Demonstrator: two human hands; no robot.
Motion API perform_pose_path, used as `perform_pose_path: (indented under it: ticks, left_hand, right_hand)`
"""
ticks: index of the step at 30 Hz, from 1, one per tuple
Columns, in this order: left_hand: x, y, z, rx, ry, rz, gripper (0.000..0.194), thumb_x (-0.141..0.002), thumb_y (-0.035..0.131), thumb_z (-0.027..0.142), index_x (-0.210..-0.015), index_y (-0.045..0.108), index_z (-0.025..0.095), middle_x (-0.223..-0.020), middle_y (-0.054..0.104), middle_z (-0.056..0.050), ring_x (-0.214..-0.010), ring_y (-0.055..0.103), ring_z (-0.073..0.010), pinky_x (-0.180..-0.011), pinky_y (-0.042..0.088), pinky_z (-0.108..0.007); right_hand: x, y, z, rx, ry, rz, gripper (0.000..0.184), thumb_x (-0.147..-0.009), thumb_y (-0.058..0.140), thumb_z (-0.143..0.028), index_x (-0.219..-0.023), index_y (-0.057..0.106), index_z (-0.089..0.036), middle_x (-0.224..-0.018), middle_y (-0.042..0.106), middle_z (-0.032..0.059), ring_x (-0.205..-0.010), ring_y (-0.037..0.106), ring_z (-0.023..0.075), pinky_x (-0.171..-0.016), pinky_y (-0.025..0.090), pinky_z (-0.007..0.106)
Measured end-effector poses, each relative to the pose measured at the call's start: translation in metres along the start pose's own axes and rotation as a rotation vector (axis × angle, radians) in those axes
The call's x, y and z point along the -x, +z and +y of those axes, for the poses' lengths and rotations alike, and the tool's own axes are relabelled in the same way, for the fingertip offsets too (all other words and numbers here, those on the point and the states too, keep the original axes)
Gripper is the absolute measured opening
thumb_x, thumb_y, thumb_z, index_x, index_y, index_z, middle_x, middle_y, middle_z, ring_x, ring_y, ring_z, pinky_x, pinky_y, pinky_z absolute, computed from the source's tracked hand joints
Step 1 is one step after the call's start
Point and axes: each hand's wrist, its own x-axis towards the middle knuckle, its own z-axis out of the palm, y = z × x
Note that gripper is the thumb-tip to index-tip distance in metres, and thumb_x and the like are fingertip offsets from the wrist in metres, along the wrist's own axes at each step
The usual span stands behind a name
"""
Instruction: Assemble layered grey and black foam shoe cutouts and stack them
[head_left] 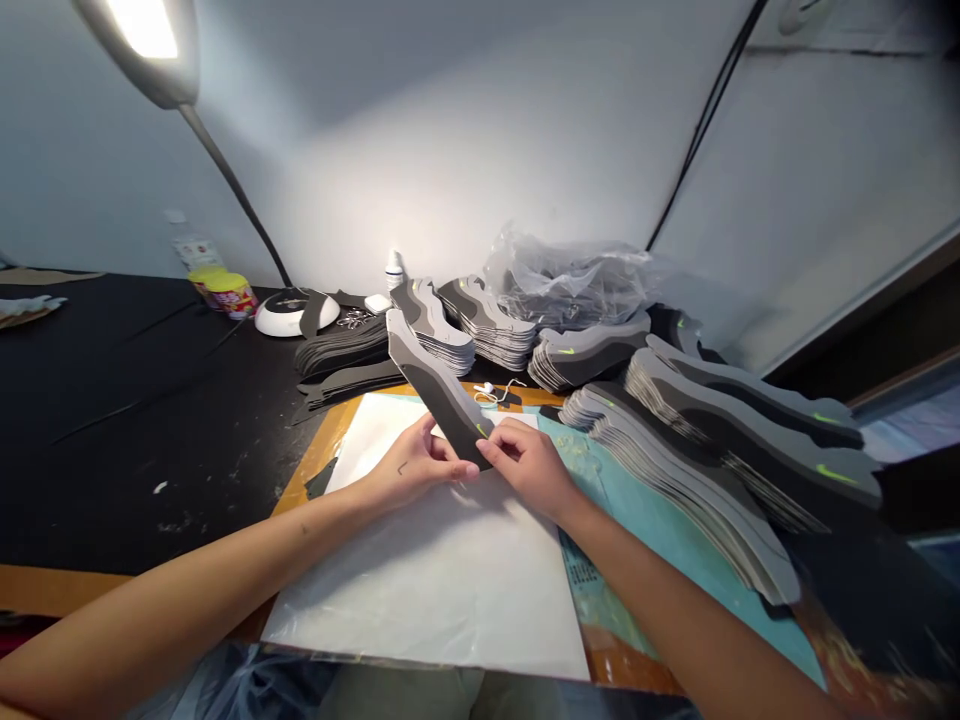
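Observation:
A long, wavy grey and black shoe upper panel (pixel 435 388) stands tilted up from the middle of the view, its lower end held between my left hand (pixel 409 467) and my right hand (pixel 529 470). Fingers of both hands pinch it from either side, and they hide its lowest tip. Both hands hover over a white plastic-covered sheet (pixel 442 590). To the right, a large fanned stack of similar panels (pixel 697 480) lies close to my right hand, with small neon yellow marks on some of them.
More panel stacks (pixel 487 325) line the back of the black worktable (pixel 142 420), below a crumpled clear plastic bag (pixel 570 285). White earphones (pixel 491 392) lie behind the sheet. A desk lamp (pixel 146 45) arches overhead, and a yellow tin (pixel 229 295) stands back left.

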Motion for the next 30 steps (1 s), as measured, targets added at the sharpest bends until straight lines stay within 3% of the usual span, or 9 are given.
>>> perform_pose_path:
  ticks: [6,10,14,17,20,23,26,30]
  left_hand:
    - [0.001,-0.002,0.001,0.064,0.075,0.057,0.063,-0.065,0.089,0.036,-0.109,0.048,0.018,-0.067,0.062,0.004,-0.059,0.06,-0.0129,-0.052,0.043,-0.021]
    - [0.0,-0.006,-0.001,0.008,0.096,0.186,0.061,-0.065,0.089,0.037,-0.107,0.048,0.019,-0.067,0.06,0.004,-0.06,0.059,-0.0127,-0.052,0.041,-0.021]
    - [0.0,-0.005,-0.005,0.088,0.162,0.152,0.062,-0.068,0.087,0.036,-0.111,0.047,0.019,-0.08,0.066,-0.001,-0.069,0.064,-0.0154,-0.058,0.047,-0.023]
    - [0.001,0.0,-0.007,0.117,0.161,0.047,0.063,-0.07,0.086,0.037,-0.116,0.046,0.018,-0.086,0.069,-0.004,-0.074,0.068,-0.0193,-0.063,0.051,-0.027]
    - [0.002,0.002,-0.009,0.088,0.156,0.009,0.061,-0.073,0.084,0.038,-0.117,0.047,0.018,-0.083,0.068,-0.003,-0.073,0.067,-0.0188,-0.063,0.052,-0.027]
    - [0.002,0.0,-0.01,0.045,0.159,0.025,0.059,-0.074,0.083,0.039,-0.116,0.048,0.017,-0.079,0.067,-0.001,-0.071,0.065,-0.0176,-0.062,0.051,-0.027]
    - [0.001,0.0,-0.009,0.034,0.161,0.012,0.059,-0.073,0.083,0.04,-0.115,0.049,0.018,-0.078,0.067,-0.001,-0.069,0.065,-0.0171,-0.06,0.05,-0.026]
    - [0.003,0.002,-0.008,-0.013,0.151,0.002,0.062,-0.072,0.084,0.039,-0.118,0.049,0.019,-0.083,0.069,-0.003,-0.073,0.066,-0.0185,-0.062,0.05,-0.026]
  right_hand:
    - [0.0,-0.001,0.001,-0.141,0.052,0.089,0.032,-0.092,0.056,-0.042,-0.07,0.053,-0.02,-0.072,0.049,-0.0002,-0.07,0.047,0.0155,-0.065,0.037,0.028]
    - [0.001,0.001,0.006,-0.395,0.158,0.17,0.033,-0.09,0.058,-0.054,-0.085,0.048,-0.023,-0.082,0.048,-0.0009,-0.074,0.051,0.0151,-0.071,0.046,0.029]
    - [0.002,0.007,0.004,-0.661,0.256,-0.066,0.055,-0.075,0.066,-0.07,-0.097,0.05,-0.022,-0.08,0.051,-0.0007,-0.069,0.051,0.0146,-0.065,0.048,0.028]
    - [0.003,0.012,-0.003,-0.673,0.253,-0.208,0.059,-0.07,0.073,-0.067,-0.104,0.059,-0.02,-0.083,0.058,0.0027,-0.072,0.053,0.016,-0.066,0.047,0.028]
    - [0.005,0.013,-0.009,-0.616,0.258,-0.218,0.044,-0.078,0.07,-0.06,-0.095,0.065,-0.02,-0.079,0.059,0.0027,-0.074,0.054,0.0174,-0.068,0.046,0.03]
    - [0.006,0.011,-0.011,-0.584,0.25,-0.205,0.041,-0.077,0.07,-0.059,-0.085,0.065,-0.02,-0.069,0.055,0.0003,-0.069,0.051,0.0159,-0.063,0.043,0.029]
    - [0.006,0.01,-0.01,-0.563,0.28,-0.198,0.048,-0.072,0.071,-0.067,-0.072,0.059,-0.021,-0.058,0.046,-0.0022,-0.056,0.042,0.0127,-0.053,0.037,0.027]
    - [0.008,0.014,-0.006,-0.562,0.333,-0.178,0.061,-0.074,0.056,-0.081,-0.059,0.047,-0.022,-0.051,0.036,-0.0042,-0.047,0.034,0.0101,-0.046,0.031,0.027]
